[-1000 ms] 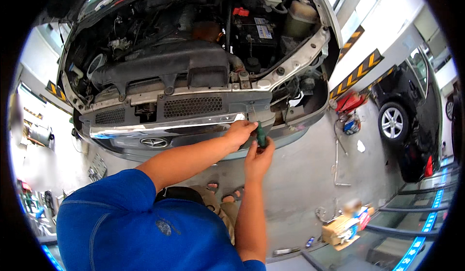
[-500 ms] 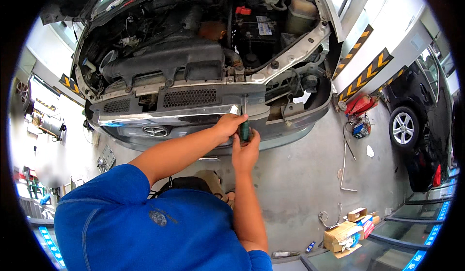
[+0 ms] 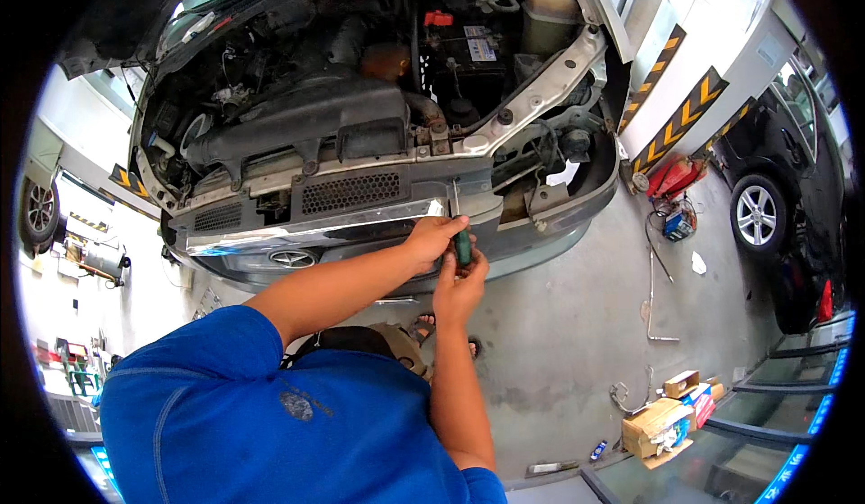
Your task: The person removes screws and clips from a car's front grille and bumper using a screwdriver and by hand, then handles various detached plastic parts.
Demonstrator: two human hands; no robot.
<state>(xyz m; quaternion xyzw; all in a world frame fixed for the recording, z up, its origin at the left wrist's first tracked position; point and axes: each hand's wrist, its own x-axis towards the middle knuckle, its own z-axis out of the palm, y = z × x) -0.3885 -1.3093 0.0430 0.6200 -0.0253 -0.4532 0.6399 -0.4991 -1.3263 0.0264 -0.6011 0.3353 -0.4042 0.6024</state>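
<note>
A screwdriver with a dark green handle (image 3: 463, 249) stands between my two hands, its thin metal shaft pointing away from me over the car's front grille panel (image 3: 387, 225). Closed fingers of my left hand (image 3: 434, 239) hold it near the top of the handle. Lower down, my right hand (image 3: 460, 288) grips the handle's near end with thumb and fingertips. Just left of the shaft ends a chrome trim strip (image 3: 342, 221). The shaft's tip lies by the bumper's upper cover; whether it touches a fastener is too small to tell.
Beyond the hands is an engine bay with a black engine cover (image 3: 306, 126) and a battery (image 3: 464, 76). The right headlight opening is bare. A long-handled wrench (image 3: 651, 297), a red jack (image 3: 676, 178) and cardboard boxes (image 3: 653, 427) lie at right, near a black car (image 3: 793, 180).
The view has shifted slightly. Both hands stay on the screwdriver at the grille, and more of the green handle now shows between them.
</note>
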